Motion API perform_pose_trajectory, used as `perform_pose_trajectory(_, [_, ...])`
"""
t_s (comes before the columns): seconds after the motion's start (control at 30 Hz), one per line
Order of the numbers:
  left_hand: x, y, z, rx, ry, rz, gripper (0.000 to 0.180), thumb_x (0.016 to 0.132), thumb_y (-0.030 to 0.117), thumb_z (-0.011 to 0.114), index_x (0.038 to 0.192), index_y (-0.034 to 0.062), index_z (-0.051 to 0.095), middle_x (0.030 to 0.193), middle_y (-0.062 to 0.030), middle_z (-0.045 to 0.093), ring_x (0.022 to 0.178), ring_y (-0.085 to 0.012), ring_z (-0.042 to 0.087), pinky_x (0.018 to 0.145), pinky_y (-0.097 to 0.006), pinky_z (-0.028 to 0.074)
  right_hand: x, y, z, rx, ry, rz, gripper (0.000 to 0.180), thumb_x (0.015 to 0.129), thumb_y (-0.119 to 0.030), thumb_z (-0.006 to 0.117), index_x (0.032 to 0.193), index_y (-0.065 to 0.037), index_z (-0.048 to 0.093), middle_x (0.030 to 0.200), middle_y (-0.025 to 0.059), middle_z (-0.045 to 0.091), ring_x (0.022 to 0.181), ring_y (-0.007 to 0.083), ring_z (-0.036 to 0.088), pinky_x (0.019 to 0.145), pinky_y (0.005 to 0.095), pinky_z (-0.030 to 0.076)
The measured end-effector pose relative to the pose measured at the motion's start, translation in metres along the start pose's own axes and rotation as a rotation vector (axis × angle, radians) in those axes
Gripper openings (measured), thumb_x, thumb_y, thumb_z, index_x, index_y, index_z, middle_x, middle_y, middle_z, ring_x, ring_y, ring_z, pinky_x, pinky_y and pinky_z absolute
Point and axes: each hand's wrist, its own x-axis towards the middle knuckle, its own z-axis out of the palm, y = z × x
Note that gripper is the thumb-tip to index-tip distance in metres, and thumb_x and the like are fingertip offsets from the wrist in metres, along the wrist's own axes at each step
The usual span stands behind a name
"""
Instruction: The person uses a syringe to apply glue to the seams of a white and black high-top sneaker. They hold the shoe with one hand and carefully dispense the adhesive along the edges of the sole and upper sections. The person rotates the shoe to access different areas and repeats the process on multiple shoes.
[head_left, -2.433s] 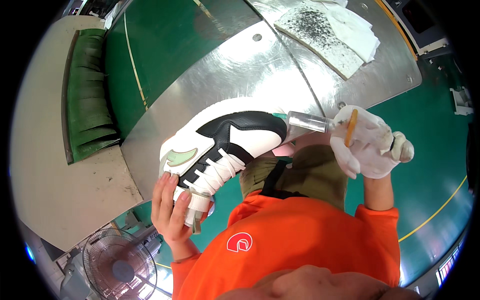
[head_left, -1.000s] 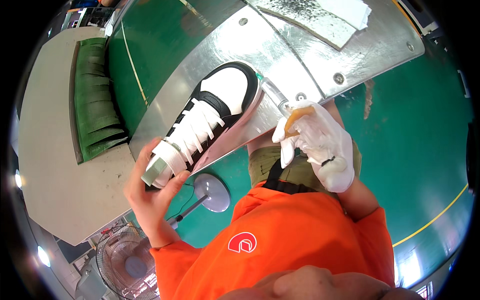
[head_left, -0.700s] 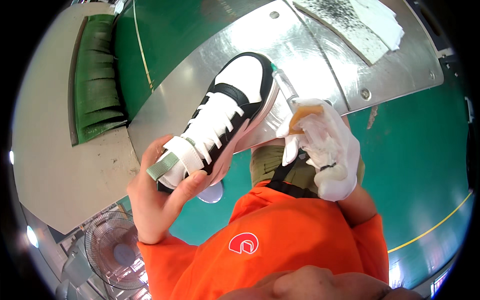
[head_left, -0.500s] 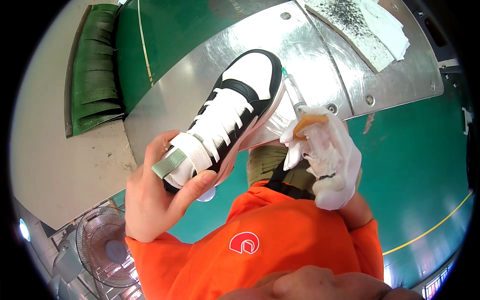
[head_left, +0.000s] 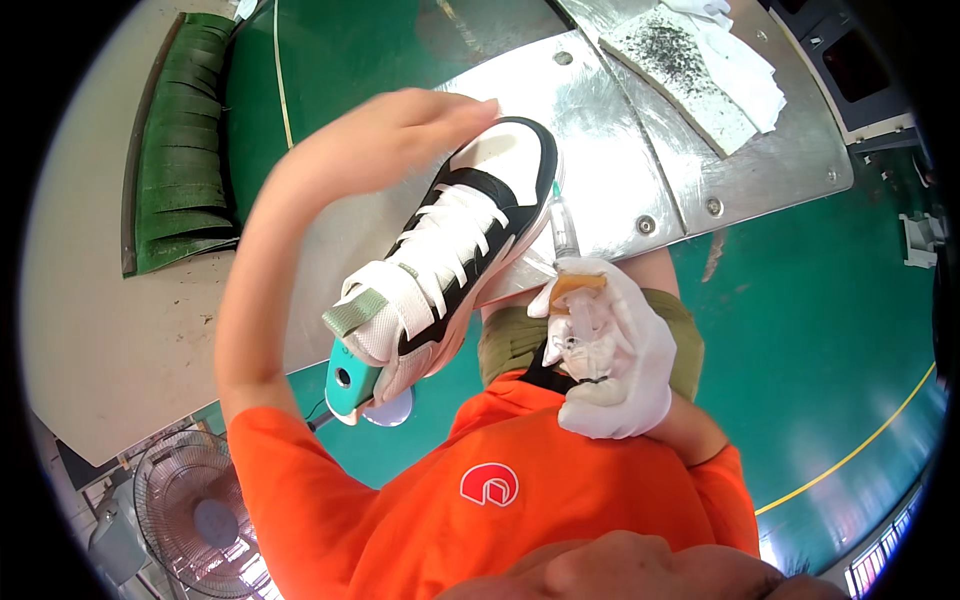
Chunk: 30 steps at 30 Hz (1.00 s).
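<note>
A white and black sneaker [head_left: 455, 225] with white laces and a green heel loop lies over the metal table's edge, toe pointing away from me. A teal shoe last [head_left: 345, 380] sticks out of its heel opening. My left hand [head_left: 400, 135], bare and a little blurred, reaches around the far left of the toe with its fingers stretched out; whether the fingertips touch the toe is unclear. In my white-gloved right hand [head_left: 620, 350] is a syringe [head_left: 563, 230] with an amber collar, its green tip close to the sneaker's side near the toe.
The shiny metal table [head_left: 600, 160] has bolts and a seam. On its far right lie a black-speckled pad [head_left: 680, 75] and a white cloth [head_left: 745, 85]. A green slitted strip curtain [head_left: 185, 150] borders the beige surface at left. A caged fan [head_left: 205, 525] stands lower left.
My left hand has let go of the sneaker's heel and swung forward to the toe, uncovering the teal last. The right hand with the syringe has shifted left and slightly nearer me.
</note>
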Motion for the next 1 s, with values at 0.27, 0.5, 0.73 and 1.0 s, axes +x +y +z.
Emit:
perform_pose_trajectory(0.27, [0.047, -0.007, 0.02, 0.023, -0.096, -0.091, 0.067, 0.077, 0.056, 0.068, 0.106, -0.0033, 0.062, 0.089, -0.0093, 0.064, 0.082, -0.0159, 0.06, 0.074, -0.027, 0.048, -0.01, -0.001, 0.008, -0.122, -0.032, 0.053, 0.087, 0.058, -0.008, 0.077, 0.133, 0.005, 0.036, 0.096, 0.0059, 0.049, 0.075, 0.0094, 0.046, 0.077, 0.0245, 0.044])
perform_pose_trajectory(0.5, [0.005, 0.011, 0.023, -0.551, 0.29, -0.024, 0.046, 0.074, 0.029, 0.077, 0.104, -0.0017, 0.061, 0.088, -0.0067, 0.064, 0.074, -0.0102, 0.061, 0.065, -0.023, 0.05, -0.011, -0.015, 0.014, -0.086, -0.177, -0.055, 0.085, 0.059, -0.001, 0.079, 0.134, 0.004, 0.037, 0.076, -0.0023, 0.042, 0.068, 0.0067, 0.044, 0.085, 0.0256, 0.043])
perform_pose_trajectory(0.73, [-0.042, 0.0, 0.001, -1.11, 0.85, 0.479, 0.042, 0.085, 0.022, 0.064, 0.114, -0.0082, 0.058, 0.098, -0.0132, 0.066, 0.084, -0.017, 0.065, 0.075, -0.027, 0.052, 0.043, -0.082, 0.022, -0.15, -0.304, 0.026, 0.074, 0.063, 0.002, 0.072, 0.131, 0.002, 0.043, 0.086, 0.0035, 0.058, 0.068, 0.0094, 0.053, 0.078, 0.0263, 0.046])
perform_pose_trajectory(1.0, [-0.052, -0.071, 0.027, -1.184, 1.253, 0.42, 0.051, 0.093, 0.037, 0.049, 0.116, -0.0083, 0.055, 0.104, -0.0149, 0.064, 0.091, -0.0207, 0.064, 0.082, -0.03, 0.051, 0.109, -0.075, 0.022, -0.037, -0.235, 0.177, 0.057, 0.075, 0.0, 0.063, 0.13, 0.004, 0.05, 0.11, 0.0153, 0.06, 0.086, 0.0202, 0.061, 0.073, 0.0295, 0.052])
